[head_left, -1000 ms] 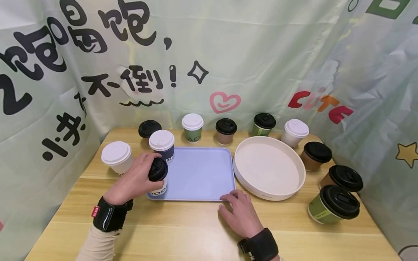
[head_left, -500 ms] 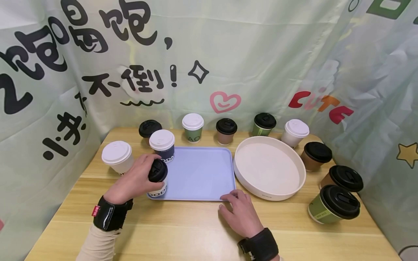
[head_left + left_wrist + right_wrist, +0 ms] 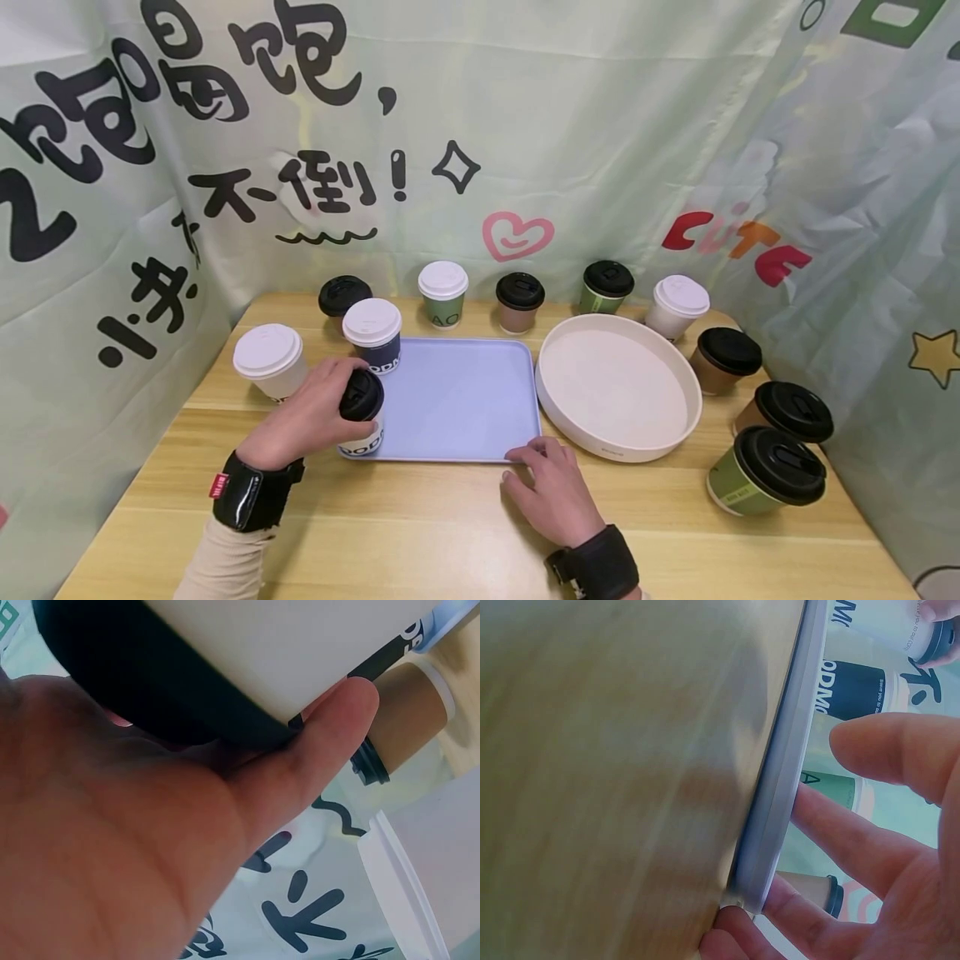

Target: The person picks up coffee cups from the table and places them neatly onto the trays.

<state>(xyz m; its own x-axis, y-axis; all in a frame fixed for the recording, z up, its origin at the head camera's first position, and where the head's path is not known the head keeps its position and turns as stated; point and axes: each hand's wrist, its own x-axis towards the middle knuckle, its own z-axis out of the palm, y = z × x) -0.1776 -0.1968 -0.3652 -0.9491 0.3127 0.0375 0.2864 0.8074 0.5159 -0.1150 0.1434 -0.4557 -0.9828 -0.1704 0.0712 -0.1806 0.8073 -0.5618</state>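
In the head view my left hand [image 3: 315, 410] grips a white paper coffee cup [image 3: 363, 440] with a black lid, fingers and thumb round its upper part. It is upright at the near left corner of a lavender rectangular tray [image 3: 457, 400]. The left wrist view shows its black lid [image 3: 142, 682] against the palm. My right hand [image 3: 551, 492] touches the tray's near right corner. Up close in the right wrist view, fingertips [image 3: 802, 799] meet the tray rim [image 3: 780, 802], with the thumb apart from it. A navy cup [image 3: 377, 350] with a white lid stands at the tray's far left corner.
Right of the tray lies a round cream tray [image 3: 618, 387]. A white-lidded cup [image 3: 270, 362] stands at the left. Several lidded cups line the back and right, among them a green cup [image 3: 442, 308] and a black-lidded green cup [image 3: 750, 479]. A printed cloth [image 3: 585, 125] hangs behind the wooden table [image 3: 420, 533].
The black-lidded cup in my left hand has shifted very slightly toward the near side. My right hand, the trays and the other cups look unchanged.
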